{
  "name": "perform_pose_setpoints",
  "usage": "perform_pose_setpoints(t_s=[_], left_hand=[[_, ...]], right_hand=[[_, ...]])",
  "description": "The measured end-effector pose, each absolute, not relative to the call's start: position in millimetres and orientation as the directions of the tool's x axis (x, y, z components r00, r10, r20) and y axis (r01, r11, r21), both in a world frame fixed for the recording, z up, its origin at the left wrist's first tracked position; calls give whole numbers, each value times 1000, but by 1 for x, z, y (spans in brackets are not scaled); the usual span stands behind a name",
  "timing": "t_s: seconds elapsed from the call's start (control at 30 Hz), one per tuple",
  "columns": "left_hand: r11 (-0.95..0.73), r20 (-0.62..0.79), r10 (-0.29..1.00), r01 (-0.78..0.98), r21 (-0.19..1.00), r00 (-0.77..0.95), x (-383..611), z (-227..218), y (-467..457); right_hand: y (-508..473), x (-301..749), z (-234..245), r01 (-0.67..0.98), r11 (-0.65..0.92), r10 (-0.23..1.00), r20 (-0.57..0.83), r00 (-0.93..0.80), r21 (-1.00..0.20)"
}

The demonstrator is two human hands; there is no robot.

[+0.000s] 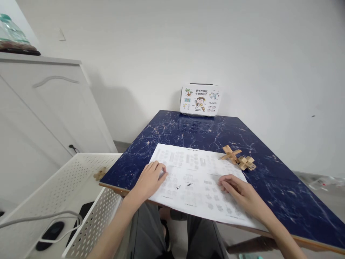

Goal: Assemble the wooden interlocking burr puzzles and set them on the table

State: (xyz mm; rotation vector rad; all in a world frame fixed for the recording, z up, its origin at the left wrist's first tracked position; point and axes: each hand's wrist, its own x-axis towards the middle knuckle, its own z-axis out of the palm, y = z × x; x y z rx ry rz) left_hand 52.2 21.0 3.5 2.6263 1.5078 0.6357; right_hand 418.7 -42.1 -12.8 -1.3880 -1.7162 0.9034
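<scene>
A large white instruction sheet (194,194) with faint printed diagrams lies on the blue table, its near edge hanging over the front. My left hand (154,177) rests on the sheet's left side, fingers loosely bent and the thumb apart from them, holding nothing visible. On the right part of the sheet lies my right hand (239,192), fingers slightly curled with a gap at the thumb and nothing seen in them. Beyond it, a cross-shaped wooden puzzle (231,154) sits at the sheet's far right corner. A second interlocking wooden puzzle (246,163) touches or nearly touches it.
The dark blue marbled table (172,129) carries a white printed case (199,100) against the wall. At left stands a perforated white basket (88,223) with a small wooden piece (100,174), a cable and a black device (50,234). A white cabinet (43,104) is behind it.
</scene>
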Motion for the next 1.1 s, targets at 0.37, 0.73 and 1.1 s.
perform_pose_setpoints(t_s=[0.37,0.73,1.1], left_hand=[[-349,412,871,927,138,267,77,-1,6],[-337,457,854,934,121,249,79,0,9],[-363,472,843,920,149,256,75,-2,10]], right_hand=[[-42,419,-8,479,165,983,106,-149,-862],[-36,430,-9,723,192,851,479,214,-664],[-6,495,-20,897,-106,815,479,325,-428]])
